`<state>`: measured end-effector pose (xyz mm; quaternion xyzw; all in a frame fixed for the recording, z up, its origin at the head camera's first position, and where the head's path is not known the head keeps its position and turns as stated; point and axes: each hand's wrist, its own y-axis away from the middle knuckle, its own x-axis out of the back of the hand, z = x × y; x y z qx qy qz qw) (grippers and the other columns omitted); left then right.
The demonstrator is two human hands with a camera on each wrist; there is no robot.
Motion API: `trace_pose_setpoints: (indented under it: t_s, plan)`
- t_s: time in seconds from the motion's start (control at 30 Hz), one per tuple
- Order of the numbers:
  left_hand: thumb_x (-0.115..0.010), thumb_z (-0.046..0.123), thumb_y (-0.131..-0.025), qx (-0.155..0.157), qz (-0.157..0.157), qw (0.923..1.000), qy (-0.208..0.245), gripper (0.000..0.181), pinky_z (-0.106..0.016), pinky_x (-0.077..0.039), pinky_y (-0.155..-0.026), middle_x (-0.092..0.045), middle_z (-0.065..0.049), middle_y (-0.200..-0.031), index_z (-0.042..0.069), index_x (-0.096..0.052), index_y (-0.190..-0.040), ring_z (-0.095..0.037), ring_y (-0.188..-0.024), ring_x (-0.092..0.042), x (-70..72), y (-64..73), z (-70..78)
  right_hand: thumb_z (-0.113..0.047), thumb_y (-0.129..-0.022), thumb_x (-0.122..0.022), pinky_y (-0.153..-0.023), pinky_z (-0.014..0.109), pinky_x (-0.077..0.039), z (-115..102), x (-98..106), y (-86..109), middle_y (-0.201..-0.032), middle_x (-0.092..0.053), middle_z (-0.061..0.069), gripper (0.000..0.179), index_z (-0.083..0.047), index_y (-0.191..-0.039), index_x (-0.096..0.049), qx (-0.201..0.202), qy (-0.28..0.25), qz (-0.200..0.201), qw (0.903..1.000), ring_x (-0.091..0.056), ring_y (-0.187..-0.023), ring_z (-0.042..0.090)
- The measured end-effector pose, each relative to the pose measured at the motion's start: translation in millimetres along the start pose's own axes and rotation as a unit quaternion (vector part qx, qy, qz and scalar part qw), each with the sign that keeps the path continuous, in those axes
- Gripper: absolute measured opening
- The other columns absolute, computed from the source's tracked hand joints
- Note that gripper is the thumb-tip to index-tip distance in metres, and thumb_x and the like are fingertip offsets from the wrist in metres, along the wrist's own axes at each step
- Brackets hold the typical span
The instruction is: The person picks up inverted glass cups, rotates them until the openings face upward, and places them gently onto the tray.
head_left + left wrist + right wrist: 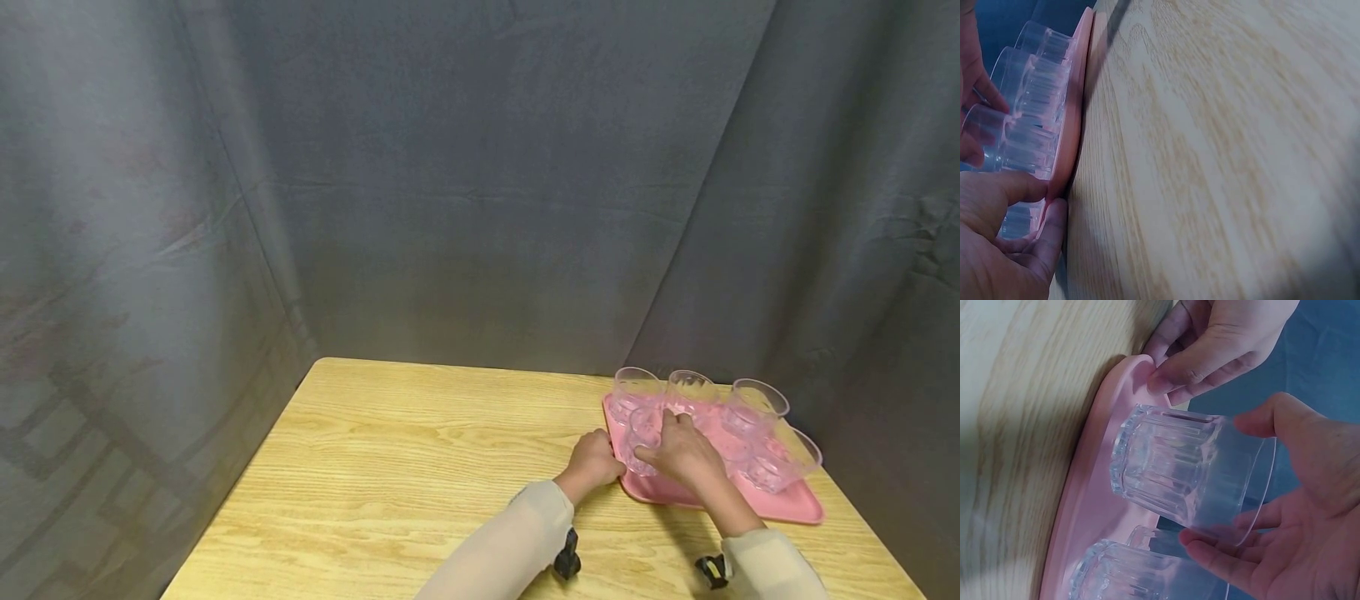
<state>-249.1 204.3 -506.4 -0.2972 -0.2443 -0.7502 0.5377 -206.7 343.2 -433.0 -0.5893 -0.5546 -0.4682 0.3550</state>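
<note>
A pink tray [791,503] lies on the table at the right, with several clear plastic cups on it. My left hand [592,458] pinches the tray's left edge between thumb and fingers, as the left wrist view shows at the tray rim [1071,144]. Over the tray, my right hand [686,454] holds one clear cup [1185,469] near its rim, thumb on one side and fingers on the other. That cup has a fluted lower part and stands upright with its base close over the tray. Another cup [1129,575] stands right beside it.
The wood-grain table [420,450] stretches away to the left of the tray. More cups stand toward the tray's back [693,387] and right side, among them a leaning-looking cup [795,454]. Grey curtains [480,208] hang behind and on both sides.
</note>
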Motion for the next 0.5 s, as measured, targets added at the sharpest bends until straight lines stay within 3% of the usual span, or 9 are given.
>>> trace_pose_setpoints:
  t_s: [0.5]
  plan:
    - [-0.083, 0.013, -0.072, 0.005, -0.003, 1.0, -0.005, 0.028, -0.025, -0.049, -0.07, -0.055, 0.001, -0.079, 0.008, -0.062, -0.09, -0.013, -0.071, -0.05, 3.8, 1.5, 0.9, -0.044, -0.088, -0.072, -0.1, 0.069, -0.04, -3.2, 1.6, 0.4, -0.14, -0.026, 0.053, 0.101, 0.026, -0.143, -0.023, 0.003, 0.013, -0.015, 0.9998, -0.038, -0.126, 0.066]
